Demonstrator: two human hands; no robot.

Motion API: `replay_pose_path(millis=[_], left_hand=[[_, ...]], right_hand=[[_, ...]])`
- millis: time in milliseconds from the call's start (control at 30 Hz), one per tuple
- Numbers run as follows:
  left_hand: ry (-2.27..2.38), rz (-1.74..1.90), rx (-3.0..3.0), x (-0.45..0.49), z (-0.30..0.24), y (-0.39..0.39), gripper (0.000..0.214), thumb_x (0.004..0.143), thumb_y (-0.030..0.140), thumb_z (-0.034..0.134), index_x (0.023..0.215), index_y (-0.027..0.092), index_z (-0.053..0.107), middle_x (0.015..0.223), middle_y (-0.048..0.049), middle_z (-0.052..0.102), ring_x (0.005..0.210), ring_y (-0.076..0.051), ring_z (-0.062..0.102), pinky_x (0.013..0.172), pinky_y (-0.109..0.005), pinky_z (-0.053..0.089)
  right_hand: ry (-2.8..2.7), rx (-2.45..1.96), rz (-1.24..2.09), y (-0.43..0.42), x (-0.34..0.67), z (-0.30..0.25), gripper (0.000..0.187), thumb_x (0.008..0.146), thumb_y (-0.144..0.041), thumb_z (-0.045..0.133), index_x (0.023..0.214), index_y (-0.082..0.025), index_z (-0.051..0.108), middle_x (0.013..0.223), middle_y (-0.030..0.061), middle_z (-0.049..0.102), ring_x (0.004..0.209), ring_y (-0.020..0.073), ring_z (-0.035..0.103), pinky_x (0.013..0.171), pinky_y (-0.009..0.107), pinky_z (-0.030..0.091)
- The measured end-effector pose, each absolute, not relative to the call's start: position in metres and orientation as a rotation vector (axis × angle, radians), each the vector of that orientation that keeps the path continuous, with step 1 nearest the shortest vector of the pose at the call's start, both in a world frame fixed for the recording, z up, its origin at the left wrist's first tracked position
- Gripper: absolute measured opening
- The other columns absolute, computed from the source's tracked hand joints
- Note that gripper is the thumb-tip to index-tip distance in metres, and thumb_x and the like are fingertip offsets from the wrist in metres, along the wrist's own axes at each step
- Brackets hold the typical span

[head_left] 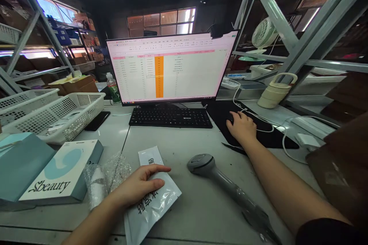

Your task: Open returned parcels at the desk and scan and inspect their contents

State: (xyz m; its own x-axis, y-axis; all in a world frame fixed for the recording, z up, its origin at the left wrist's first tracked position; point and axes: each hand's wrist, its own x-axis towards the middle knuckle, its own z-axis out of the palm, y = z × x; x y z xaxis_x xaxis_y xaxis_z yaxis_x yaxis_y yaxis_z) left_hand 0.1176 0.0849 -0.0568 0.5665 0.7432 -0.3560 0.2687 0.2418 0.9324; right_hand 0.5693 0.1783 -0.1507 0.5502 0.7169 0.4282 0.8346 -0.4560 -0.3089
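My left hand [142, 183] lies on white packets [169, 193] with black printed characters, its index finger stretched out and its thumb apart. Under it, part of the packets is hidden. My right hand [243, 126] is curled over a dark computer mouse [230, 118] on a black mouse pad [267, 143]; most of the mouse is covered by the fingers. Between my hands a grey handheld barcode scanner [215, 174] rests on the table. A black keyboard [171, 118] sits in front of a monitor [189, 74] that displays a spreadsheet with an orange column.
Left of my left hand are bubble wrap [115, 168], a white and teal box [61, 172] and a light blue box [24, 164]. Behind these stand a white basket [74, 122] and a phone [97, 121]. A cream cup [273, 93] and white cables [284, 141] are at right.
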Motion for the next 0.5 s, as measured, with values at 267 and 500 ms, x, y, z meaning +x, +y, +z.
replay_pose_path(millis=[267,500], left_hand=[[0.988,0.376,1.375,0.118,-0.059,0.086,0.043,0.081,0.034,0.077,0.122,0.024,0.074,0.099,-0.0069,0.073,0.075,-0.017,0.062,0.068,-0.022,0.046],[1.02,0.367,1.386,0.113,-0.064,0.084,0.046,0.082,0.039,0.078,0.125,0.024,0.072,0.097,-0.0063,0.073,0.075,-0.017,0.062,0.065,-0.021,0.046]], right_hand=[[-1.927,-1.872,-0.27,0.199,0.487,-0.125,0.044,0.09,-0.016,0.048,0.125,-0.023,0.074,0.154,0.0079,0.048,0.143,0.0317,0.038,0.12,0.047,0.032],[-1.828,-2.008,-0.21,0.197,0.477,-0.131,0.051,0.093,-0.016,0.045,0.141,-0.021,0.061,0.16,0.0106,0.041,0.148,0.0349,0.033,0.122,0.052,0.027]])
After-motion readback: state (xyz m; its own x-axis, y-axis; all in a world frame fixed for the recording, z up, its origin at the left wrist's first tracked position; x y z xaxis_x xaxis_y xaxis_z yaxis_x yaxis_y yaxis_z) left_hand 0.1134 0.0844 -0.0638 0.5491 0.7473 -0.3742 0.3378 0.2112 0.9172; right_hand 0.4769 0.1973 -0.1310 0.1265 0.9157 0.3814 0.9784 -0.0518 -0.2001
